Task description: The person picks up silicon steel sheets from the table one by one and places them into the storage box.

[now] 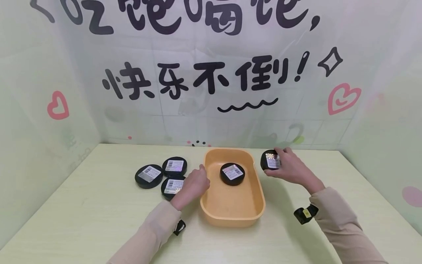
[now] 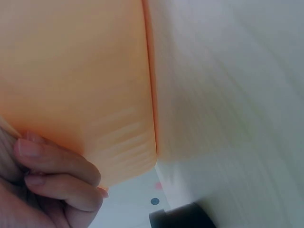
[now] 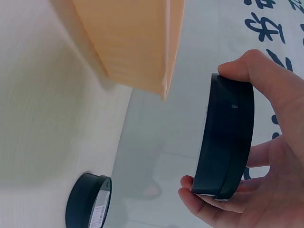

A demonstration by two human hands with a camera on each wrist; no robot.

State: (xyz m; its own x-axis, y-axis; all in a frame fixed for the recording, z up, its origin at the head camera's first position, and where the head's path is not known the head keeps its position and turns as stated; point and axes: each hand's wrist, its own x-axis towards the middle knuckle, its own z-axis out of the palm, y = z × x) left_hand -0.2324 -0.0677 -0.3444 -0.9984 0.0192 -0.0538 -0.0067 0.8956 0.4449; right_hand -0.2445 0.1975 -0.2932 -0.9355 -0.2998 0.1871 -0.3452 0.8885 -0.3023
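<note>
My right hand (image 1: 290, 167) grips a squat black round container (image 3: 225, 137) by its edge, thumb on one side and fingers on the other. In the head view its labelled face (image 1: 271, 161) points up, beside the right rim of an orange plastic basin (image 1: 230, 222). Inside the basin lies another labelled black container (image 1: 232, 174). At the basin's left rim, my left hand (image 1: 196, 182) holds the edge with curled fingers (image 2: 61, 166). Left of it, several more black containers (image 1: 148, 176) lie together, one partly hidden by that hand.
A further black container (image 3: 88, 202) stands on the table in the right wrist view, hidden behind my hand in the head view. A printed white curtain (image 1: 197, 124) closes off the back and sides of the pale table (image 1: 82, 212).
</note>
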